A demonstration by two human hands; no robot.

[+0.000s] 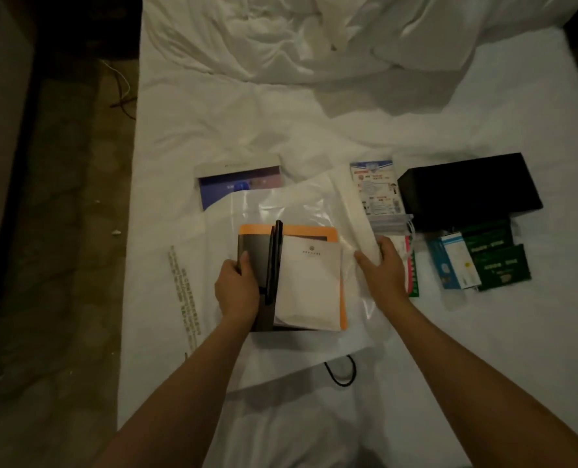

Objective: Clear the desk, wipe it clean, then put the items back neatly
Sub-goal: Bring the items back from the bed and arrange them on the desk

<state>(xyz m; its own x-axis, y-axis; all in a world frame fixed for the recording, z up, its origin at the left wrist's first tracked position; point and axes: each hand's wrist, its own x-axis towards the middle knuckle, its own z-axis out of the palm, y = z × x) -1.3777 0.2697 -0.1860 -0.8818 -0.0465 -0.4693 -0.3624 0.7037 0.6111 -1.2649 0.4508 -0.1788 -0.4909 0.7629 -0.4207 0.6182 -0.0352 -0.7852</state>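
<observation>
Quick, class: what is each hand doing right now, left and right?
Left hand: fingers curled round the dark folder, gripping it.
Right hand: gripping the edge of the clear plastic bag.

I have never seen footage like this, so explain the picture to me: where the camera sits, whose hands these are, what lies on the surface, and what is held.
There is no machine here. One camera, worn on a person's head, looks down at their two bare arms. The surface is a bed with a white sheet. The left hand grips a dark folder stacked with an orange sheet, black pens and a white paper pad. The right hand holds the edge of a clear plastic bag. Further right lie a black box, green packets and a printed leaflet.
</observation>
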